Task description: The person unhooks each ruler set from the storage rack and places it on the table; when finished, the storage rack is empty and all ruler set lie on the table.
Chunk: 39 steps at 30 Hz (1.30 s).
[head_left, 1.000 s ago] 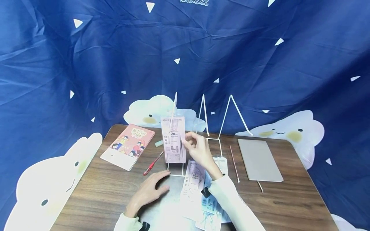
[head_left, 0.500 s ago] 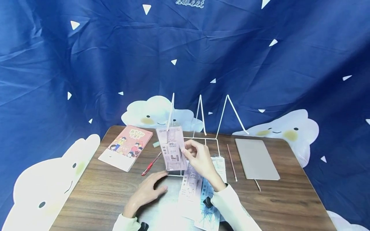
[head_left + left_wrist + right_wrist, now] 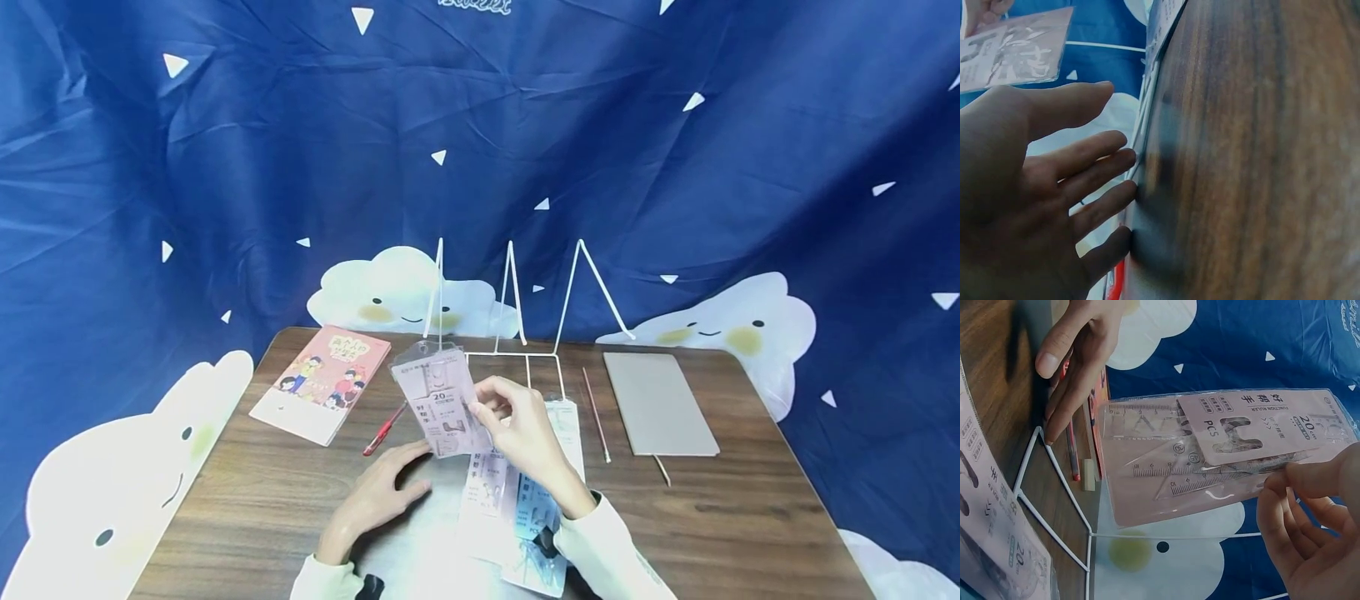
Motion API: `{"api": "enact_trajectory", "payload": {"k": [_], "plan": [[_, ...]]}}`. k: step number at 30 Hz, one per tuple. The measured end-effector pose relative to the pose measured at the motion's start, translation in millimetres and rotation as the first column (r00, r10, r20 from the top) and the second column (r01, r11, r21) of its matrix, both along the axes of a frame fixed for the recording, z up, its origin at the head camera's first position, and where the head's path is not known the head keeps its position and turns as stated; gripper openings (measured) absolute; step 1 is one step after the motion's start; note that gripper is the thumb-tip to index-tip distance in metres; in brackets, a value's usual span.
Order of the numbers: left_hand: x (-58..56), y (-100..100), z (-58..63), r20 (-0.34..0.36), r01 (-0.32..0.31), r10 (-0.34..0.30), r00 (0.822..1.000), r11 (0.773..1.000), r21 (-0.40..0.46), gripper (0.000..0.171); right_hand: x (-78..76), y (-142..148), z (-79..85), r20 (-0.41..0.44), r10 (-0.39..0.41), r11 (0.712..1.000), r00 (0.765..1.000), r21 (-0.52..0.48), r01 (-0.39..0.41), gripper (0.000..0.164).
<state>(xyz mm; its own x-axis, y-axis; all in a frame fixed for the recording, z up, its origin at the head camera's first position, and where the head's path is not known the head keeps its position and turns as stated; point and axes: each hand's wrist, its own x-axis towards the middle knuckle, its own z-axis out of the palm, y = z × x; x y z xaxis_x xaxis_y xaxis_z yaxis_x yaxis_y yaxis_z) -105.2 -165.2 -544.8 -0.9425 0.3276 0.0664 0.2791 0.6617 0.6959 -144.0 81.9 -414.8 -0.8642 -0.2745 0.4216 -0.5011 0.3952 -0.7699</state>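
My right hand [image 3: 525, 425] pinches the right edge of a pink-backed ruler set [image 3: 438, 400] in a clear packet. Transparent rulers and set squares [image 3: 1191, 469] show through its plastic in the right wrist view. The packet is raised and tilted in front of the white wire display rack [image 3: 606, 287], its top just below the tip of the left hook. My left hand [image 3: 378, 492] rests on the table at the left, fingers extended and thumb apart, holding nothing. A second pink ruler set [image 3: 487, 492] and a blue packet [image 3: 534, 508] lie under my right forearm.
At the left on the wooden table [image 3: 247, 500] are a pink illustrated book [image 3: 322, 383] and a red pen [image 3: 384, 431]. To the right lie a pencil [image 3: 597, 417] and a grey notebook [image 3: 660, 404]. A small pale-green eraser [image 3: 1089, 475] sits behind the rack.
My right hand has brought the pink ruler set down and tilted it, so the left hook's tip now shows above its top edge. The left hand has stayed in place.
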Motion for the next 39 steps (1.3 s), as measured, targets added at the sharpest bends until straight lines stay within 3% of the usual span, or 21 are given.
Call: {"api": "enact_trajectory", "payload": {"k": [8,19,23,28,32,39], "plan": [[-2.1,-2,0.9,-0.007,0.005,-0.005,1.0,1.0,0.0,0.055,2.7,12,-4.3,0.054,-0.015,1.0,0.998,0.004,0.015,0.01],[-1.3,-3,3.6,-0.014,0.001,-0.001,1.0,1.0,-0.002,0.054,25.4,44,-17.8,0.2,-0.052,0.998,0.978,-0.029,0.059,0.009],[-0.8,-4,3.7,-0.018,-0.001,0.001,1.0,1.0,-0.006,0.054,35.5,56,-23.9,0.289,-0.058,0.996,0.956,-0.044,0.074,0.013],[-0.4,-3,4.3,-0.018,0.001,-0.001,1.0,1.0,-0.01,0.054,49.5,66,-30.2,0.433,-0.03,0.994,0.901,-0.08,0.071,0.016],[-0.4,-3,4.5,-0.02,0.002,-0.002,1.0,1.0,-0.01,0.054,56.9,72,-41.4,0.503,-0.019,0.992,0.864,-0.101,0.081,0.017],[-0.1,-2,2.6,-0.014,0.005,-0.005,1.0,1.0,-0.007,0.054,59.1,74,-67.0,0.537,-0.067,0.992,0.841,-0.051,0.111,0.014]]}}
